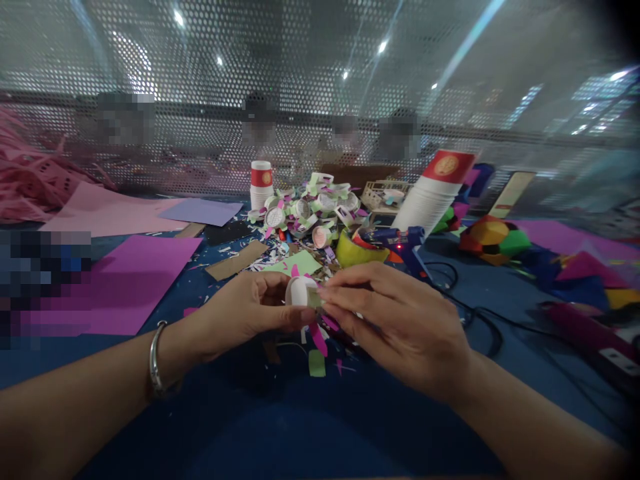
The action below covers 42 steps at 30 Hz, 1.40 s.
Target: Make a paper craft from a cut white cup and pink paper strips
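My left hand (235, 303) is closed round a small white cut-down paper cup (298, 292), tipped so its round opening shows. Magenta paper strips (319, 340) stick out from the cup above and below. At the cup's right side, my right hand (405, 320) pinches a pale green paper piece (314, 297) between thumb and fingers, against or very near the cup; exact contact is hidden by the fingertips. Beyond my hands is a heap of similar cup pieces (305, 208) with green and magenta paper on them.
A blue glue gun (400, 239) with a lit red light rests by a yellow bowl-like piece (357, 250); its black cable runs right. Stacked paper cups (425, 207) lean behind. Magenta sheets (135, 283) lie left, paper scraps (317, 363) below my hands. A perforated screen (300, 67) stands behind.
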Each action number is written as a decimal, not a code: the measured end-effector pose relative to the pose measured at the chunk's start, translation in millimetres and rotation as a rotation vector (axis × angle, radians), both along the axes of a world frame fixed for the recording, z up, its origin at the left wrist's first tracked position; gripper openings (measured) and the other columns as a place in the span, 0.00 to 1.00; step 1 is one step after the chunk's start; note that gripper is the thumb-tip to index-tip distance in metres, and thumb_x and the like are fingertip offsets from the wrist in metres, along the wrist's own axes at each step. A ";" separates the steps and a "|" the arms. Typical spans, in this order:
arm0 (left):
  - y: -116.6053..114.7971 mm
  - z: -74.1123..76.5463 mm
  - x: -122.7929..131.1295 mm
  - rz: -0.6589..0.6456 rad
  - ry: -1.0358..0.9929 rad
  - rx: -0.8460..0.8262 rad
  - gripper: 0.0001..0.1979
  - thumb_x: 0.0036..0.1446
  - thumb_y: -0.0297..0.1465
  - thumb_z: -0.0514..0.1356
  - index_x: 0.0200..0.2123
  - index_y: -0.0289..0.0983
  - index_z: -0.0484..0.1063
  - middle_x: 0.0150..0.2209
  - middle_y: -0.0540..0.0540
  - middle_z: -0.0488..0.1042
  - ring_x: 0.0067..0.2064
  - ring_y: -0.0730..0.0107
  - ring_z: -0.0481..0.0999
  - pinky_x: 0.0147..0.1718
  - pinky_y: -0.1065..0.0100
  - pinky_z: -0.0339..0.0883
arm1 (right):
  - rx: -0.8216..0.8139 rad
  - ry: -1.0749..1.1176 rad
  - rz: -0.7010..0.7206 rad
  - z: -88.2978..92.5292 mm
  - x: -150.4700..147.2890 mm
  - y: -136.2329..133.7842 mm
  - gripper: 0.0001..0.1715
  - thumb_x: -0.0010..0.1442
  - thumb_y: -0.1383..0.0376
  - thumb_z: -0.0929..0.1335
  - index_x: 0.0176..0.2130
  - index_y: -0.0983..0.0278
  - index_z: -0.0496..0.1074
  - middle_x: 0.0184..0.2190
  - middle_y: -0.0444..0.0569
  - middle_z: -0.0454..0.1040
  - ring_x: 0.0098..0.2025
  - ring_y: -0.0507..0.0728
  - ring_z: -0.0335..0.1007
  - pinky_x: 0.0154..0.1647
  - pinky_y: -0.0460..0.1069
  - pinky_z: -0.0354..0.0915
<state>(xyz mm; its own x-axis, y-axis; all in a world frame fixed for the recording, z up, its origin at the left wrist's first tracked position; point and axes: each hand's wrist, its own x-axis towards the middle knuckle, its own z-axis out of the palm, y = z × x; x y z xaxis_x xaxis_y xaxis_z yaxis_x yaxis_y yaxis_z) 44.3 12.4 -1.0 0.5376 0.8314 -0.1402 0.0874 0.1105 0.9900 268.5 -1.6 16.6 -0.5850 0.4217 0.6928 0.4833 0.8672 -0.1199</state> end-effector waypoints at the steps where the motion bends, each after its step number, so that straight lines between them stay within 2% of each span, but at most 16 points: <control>1: 0.7 0.6 0.0 0.001 0.001 0.006 0.15 0.52 0.38 0.69 0.40 0.38 0.75 0.38 0.47 0.76 0.40 0.67 0.74 0.41 0.66 0.68 | 0.000 0.020 -0.014 0.6 -0.3 -0.2 0.10 0.61 0.72 0.70 0.44 0.67 0.78 0.42 0.53 0.78 0.43 0.54 0.74 0.47 0.49 0.70; 6: 5.8 3.2 -2.1 0.066 0.051 0.106 0.17 0.52 0.38 0.69 0.43 0.39 0.74 0.42 0.46 0.78 0.45 0.63 0.76 0.46 0.63 0.68 | -0.013 0.125 -0.056 2.8 -1.3 1.9 0.07 0.61 0.73 0.70 0.40 0.66 0.77 0.38 0.51 0.77 0.42 0.54 0.74 0.45 0.49 0.70; 11: 6.5 1.7 -5.2 0.162 0.122 0.263 0.18 0.51 0.37 0.69 0.43 0.38 0.72 0.40 0.45 0.77 0.42 0.61 0.77 0.42 0.62 0.70 | -0.055 0.085 -0.040 -0.4 -2.9 3.5 0.06 0.61 0.71 0.70 0.40 0.67 0.76 0.39 0.54 0.76 0.43 0.56 0.73 0.47 0.51 0.70; 18: 1.9 -2.1 -4.1 0.260 0.213 0.434 0.17 0.51 0.35 0.69 0.43 0.38 0.70 0.40 0.45 0.75 0.40 0.63 0.75 0.38 0.64 0.70 | -0.094 0.016 -0.052 -5.2 -6.7 5.5 0.06 0.63 0.67 0.69 0.41 0.66 0.75 0.41 0.54 0.74 0.43 0.57 0.71 0.44 0.54 0.69; 23: 1.8 -2.2 -1.8 0.278 0.170 0.441 0.19 0.52 0.36 0.69 0.45 0.37 0.69 0.42 0.44 0.75 0.41 0.63 0.75 0.38 0.63 0.71 | -0.103 0.011 -0.049 -5.9 -7.9 5.2 0.06 0.63 0.66 0.69 0.40 0.66 0.75 0.40 0.54 0.73 0.41 0.57 0.71 0.43 0.53 0.69; 31: 2.6 -2.9 -4.5 0.276 0.178 0.437 0.19 0.51 0.36 0.70 0.43 0.37 0.68 0.40 0.45 0.75 0.38 0.63 0.76 0.36 0.63 0.71 | -0.082 0.085 -0.017 -5.0 -7.5 3.2 0.04 0.62 0.72 0.68 0.38 0.66 0.74 0.38 0.52 0.73 0.41 0.55 0.70 0.42 0.51 0.68; 35: 4.8 -0.4 -6.6 0.271 0.155 0.405 0.21 0.51 0.39 0.69 0.44 0.36 0.69 0.40 0.44 0.76 0.40 0.62 0.76 0.38 0.62 0.70 | -0.055 0.172 -0.081 -1.0 -2.5 7.2 0.04 0.61 0.72 0.68 0.36 0.64 0.73 0.36 0.51 0.72 0.39 0.55 0.70 0.40 0.50 0.68; 42: 5.3 4.6 -5.6 0.246 0.126 0.318 0.19 0.51 0.38 0.69 0.44 0.37 0.71 0.41 0.45 0.75 0.43 0.60 0.76 0.40 0.62 0.70 | -0.286 0.001 -0.197 -2.0 2.5 15.4 0.08 0.64 0.64 0.68 0.33 0.64 0.72 0.32 0.49 0.72 0.33 0.54 0.68 0.32 0.48 0.64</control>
